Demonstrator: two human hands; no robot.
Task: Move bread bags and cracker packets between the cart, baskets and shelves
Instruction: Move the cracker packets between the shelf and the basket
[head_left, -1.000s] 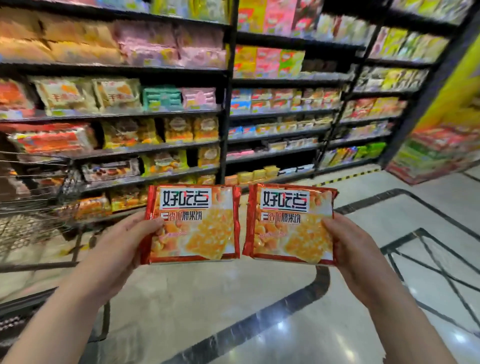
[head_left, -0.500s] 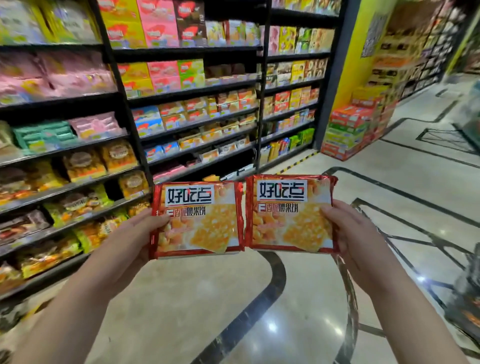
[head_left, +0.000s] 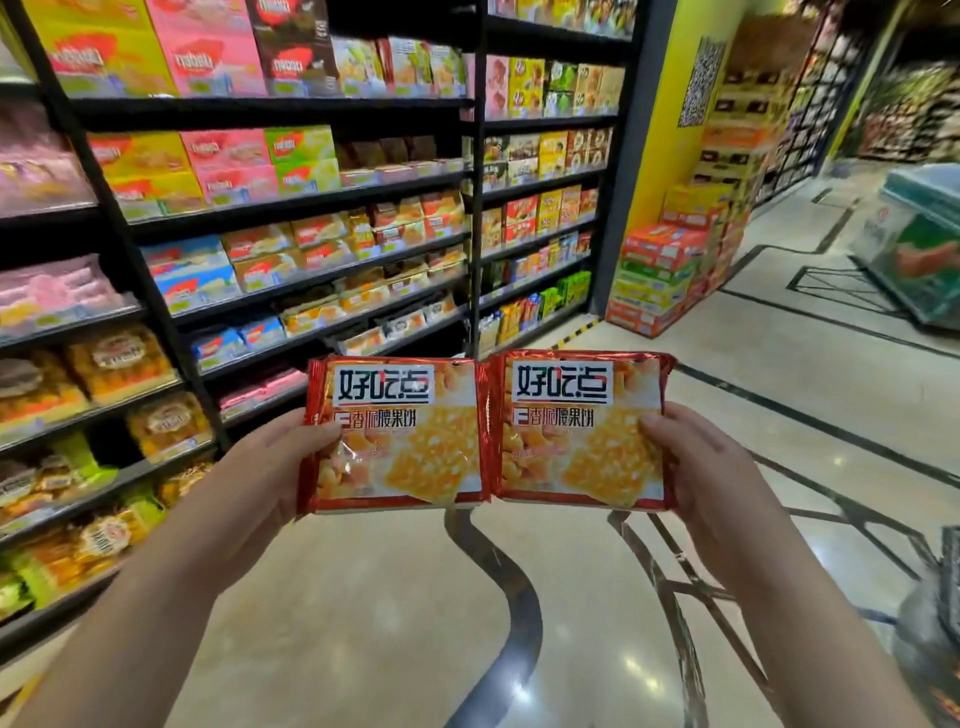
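Observation:
Two red cracker packets with a white label and pictured yellow crackers are held side by side in front of me, over the floor. My left hand (head_left: 260, 478) grips the left packet (head_left: 405, 441) by its left edge, thumb across the front. My right hand (head_left: 701, 467) grips the right packet (head_left: 582, 436) by its right edge, thumb on the front. The two packets touch along their inner edges. The shelves (head_left: 311, 202) of snack packs and bread bags stand to the left and ahead.
A stack of red and yellow cartons (head_left: 670, 270) leans against a yellow pillar (head_left: 670, 104) at the aisle end. A chest freezer (head_left: 919, 244) stands at the far right. A dark object (head_left: 935, 623) sits at the right edge. Polished floor (head_left: 415, 623) lies below.
My view has swung right along the shelves; the wire cart at the left has left the frame and the pillar and freezer have come in. Both hands keep holding the packets the same way.

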